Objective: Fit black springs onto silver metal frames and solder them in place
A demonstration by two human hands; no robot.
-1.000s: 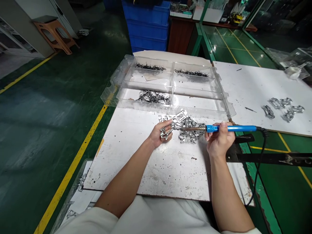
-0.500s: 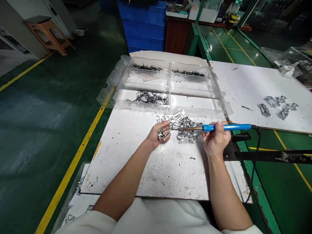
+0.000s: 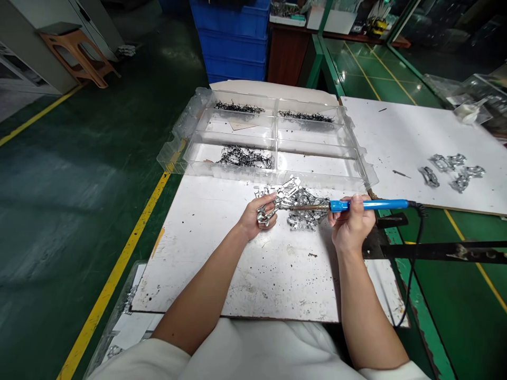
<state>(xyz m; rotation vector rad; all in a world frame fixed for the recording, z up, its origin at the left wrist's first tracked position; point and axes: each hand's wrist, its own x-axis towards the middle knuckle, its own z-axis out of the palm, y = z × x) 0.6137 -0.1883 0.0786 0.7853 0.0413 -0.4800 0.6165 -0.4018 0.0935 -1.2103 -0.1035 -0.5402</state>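
Note:
My left hand is closed on a shiny silver, chrome-like part with an irregular openwork shape, held just above the table. Closed round the blue handle of a soldering iron is my right hand. The iron lies level, its brownish metal shaft pointing left, and the tip meets or overlaps the silver part; exact contact is too small to tell. Behind and below the shaft, a pile of similar silver parts rests on the white tabletop.
Beyond my hands sits a clear plastic tray with heaps of thin black pieces in some compartments. Several silver parts lie on the right-hand board. The iron's black cable hangs at right. Blue crates stand behind.
Both hands, the silver part and the soldering iron keep nearly the same positions. The whole view has shifted very slightly.

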